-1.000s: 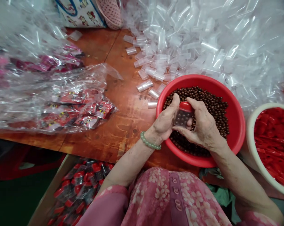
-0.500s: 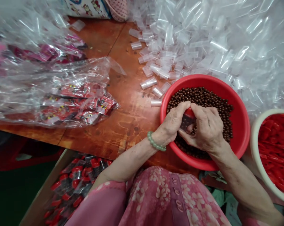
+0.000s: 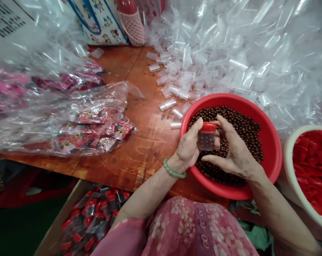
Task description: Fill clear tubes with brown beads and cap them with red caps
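Head: left hand (image 3: 186, 147) clasps container (image 3: 206, 141).

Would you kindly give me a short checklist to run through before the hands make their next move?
1. Container held: ok; the left hand grips its side.
2. Cap on: ok; whether it is fully seated, cannot tell.
3. Fill level: cannot tell; dark beads lie behind the clear wall too.
4. Right hand open: ok; thumb and index finger stand apart.
5. Right hand clear of the container: cannot tell; some fingers are hidden.
6. Box in view: ok; red-capped containers lie in it.
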A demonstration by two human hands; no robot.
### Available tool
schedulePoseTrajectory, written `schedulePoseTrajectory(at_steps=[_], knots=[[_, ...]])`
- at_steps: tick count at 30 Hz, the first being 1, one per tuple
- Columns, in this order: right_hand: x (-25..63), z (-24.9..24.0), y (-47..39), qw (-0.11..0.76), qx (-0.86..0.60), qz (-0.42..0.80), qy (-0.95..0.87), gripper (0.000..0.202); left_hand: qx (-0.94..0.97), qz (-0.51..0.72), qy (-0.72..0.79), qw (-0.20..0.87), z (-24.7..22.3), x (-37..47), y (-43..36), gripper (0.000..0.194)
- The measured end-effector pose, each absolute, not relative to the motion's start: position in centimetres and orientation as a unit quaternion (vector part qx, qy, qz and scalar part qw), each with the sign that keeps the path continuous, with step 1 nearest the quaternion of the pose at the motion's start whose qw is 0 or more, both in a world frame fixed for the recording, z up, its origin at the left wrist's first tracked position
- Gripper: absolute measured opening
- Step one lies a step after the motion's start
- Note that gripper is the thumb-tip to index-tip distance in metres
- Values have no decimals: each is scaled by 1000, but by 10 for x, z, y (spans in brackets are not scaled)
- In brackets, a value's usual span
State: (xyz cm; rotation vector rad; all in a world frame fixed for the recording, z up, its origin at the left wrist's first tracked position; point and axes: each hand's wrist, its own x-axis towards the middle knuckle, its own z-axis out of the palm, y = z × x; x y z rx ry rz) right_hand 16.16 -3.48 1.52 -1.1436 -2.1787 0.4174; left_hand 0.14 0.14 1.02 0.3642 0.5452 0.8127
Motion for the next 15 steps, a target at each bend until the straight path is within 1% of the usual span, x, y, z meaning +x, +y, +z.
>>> schedulePoseTrajectory(at_steps=[3,7,13,15], knots=[[164,14,-36,329,-438,174,-818,108,131,334,252,899,16,-5,6,57],[163,15,-34,334,-425,182,-822,104,99,294,252,917,18,-11,9,61],[160,15,-28,345,-401,124,-839,85,78,283,235,927,16,-12,9,64],[158,14,-28,353,-396,115,-840,82,79,277,243,926,17,-11,9,67]])
